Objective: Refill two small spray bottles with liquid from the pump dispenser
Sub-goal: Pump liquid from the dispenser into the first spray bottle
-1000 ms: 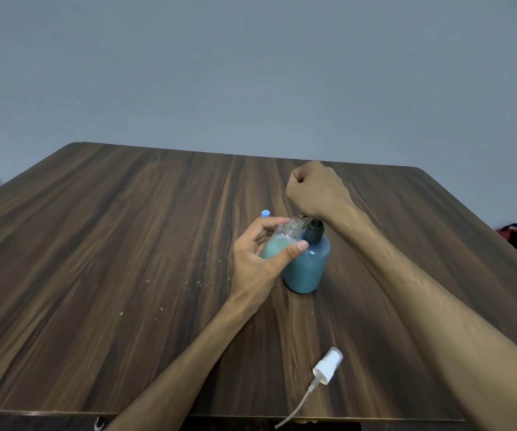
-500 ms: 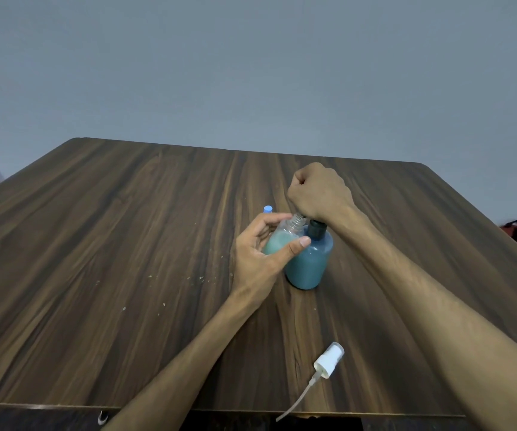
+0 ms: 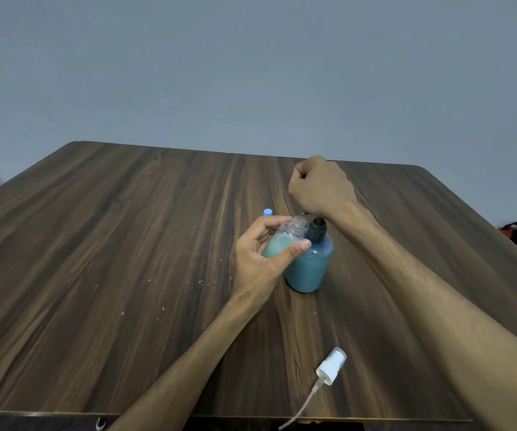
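Pump dispenser (image 3: 308, 262): rounded bottle of blue liquid with a dark collar, standing upright on the wooden table (image 3: 111, 259) just right of the frame's centre.

Right hand (image 3: 319, 186): clenched in a fist directly over the dispenser's top. The pump head is hidden beneath it, so I judge it is pressing the head down, though the contact itself is not visible.

Small spray bottle (image 3: 285, 241): clear, uncapped, threaded neck open and tilted toward the pump spout, touching the dispenser's left shoulder. Pale teal liquid fills its lower part.

Left hand (image 3: 260, 262): wrapped around that bottle, thumb across its front, fingers behind.

White spray cap (image 3: 332, 367): lying with its dip tube near the table's front edge, lower centre-right, well apart from the bottles.

Blue-capped item (image 3: 267, 212): just behind the left hand, mostly hidden; possibly the second spray bottle.

Step in hand: filling the first bottle, apparently midway.

Next move calls for: keeping the neck under the spout for further pumps, then fetching the white cap and screwing it on.
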